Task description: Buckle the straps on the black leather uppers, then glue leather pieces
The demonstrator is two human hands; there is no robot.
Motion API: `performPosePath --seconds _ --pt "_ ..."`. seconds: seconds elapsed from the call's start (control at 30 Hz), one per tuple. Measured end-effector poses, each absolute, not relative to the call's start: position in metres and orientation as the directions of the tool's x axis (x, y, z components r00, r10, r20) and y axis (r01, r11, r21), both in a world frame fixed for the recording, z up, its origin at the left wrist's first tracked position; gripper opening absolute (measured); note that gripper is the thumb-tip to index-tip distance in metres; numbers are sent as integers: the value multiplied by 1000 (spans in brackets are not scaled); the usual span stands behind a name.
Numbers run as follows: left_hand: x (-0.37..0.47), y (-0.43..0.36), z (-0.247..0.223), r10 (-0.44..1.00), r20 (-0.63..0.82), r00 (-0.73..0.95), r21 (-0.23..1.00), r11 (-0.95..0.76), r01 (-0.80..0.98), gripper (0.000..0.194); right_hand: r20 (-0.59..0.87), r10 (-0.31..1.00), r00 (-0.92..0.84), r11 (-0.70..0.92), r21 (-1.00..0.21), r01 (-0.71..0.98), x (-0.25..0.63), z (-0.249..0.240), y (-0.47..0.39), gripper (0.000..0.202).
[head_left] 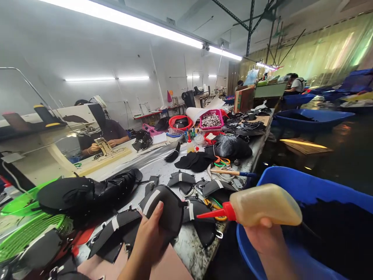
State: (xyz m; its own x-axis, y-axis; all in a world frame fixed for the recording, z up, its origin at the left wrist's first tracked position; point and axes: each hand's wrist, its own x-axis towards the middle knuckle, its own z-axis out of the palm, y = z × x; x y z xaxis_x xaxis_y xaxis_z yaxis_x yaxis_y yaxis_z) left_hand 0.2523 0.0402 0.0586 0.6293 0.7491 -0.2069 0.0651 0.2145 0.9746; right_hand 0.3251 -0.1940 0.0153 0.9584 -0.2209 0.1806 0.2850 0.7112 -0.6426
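Note:
My left hand [147,241] is closed on a curved black leather-like piece [170,212] with a white strip [151,201] across it, the thumb lying on its face. In my right hand [264,235] is a squeeze bottle [266,204] of yellowish liquid, tipped sideways. Its red nozzle [214,212] points left toward the black piece, apart from it. Similar black pieces with white strips and metal buckles lie around my left hand, among them one at the lower left [115,229] and one under the nozzle [201,225].
A blue tub [274,175] of black material stands right of the worktable [189,247]. Green baskets [35,233] sit at the left. Scissors, a wooden-handled tool [230,172] and a pink basket [211,123] lie farther along. Across the table a person [112,130] works at a sewing machine [72,132].

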Motion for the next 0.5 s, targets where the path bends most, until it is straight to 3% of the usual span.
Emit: performPosePath --seconds 0.17,0.5 --pt "227 10 67 640 -387 664 872 488 37 30 387 -144 911 595 -702 392 317 13 -190 43" --pt "215 -4 92 610 -433 664 808 589 -13 33 388 -109 915 551 -743 381 314 10 -196 40"
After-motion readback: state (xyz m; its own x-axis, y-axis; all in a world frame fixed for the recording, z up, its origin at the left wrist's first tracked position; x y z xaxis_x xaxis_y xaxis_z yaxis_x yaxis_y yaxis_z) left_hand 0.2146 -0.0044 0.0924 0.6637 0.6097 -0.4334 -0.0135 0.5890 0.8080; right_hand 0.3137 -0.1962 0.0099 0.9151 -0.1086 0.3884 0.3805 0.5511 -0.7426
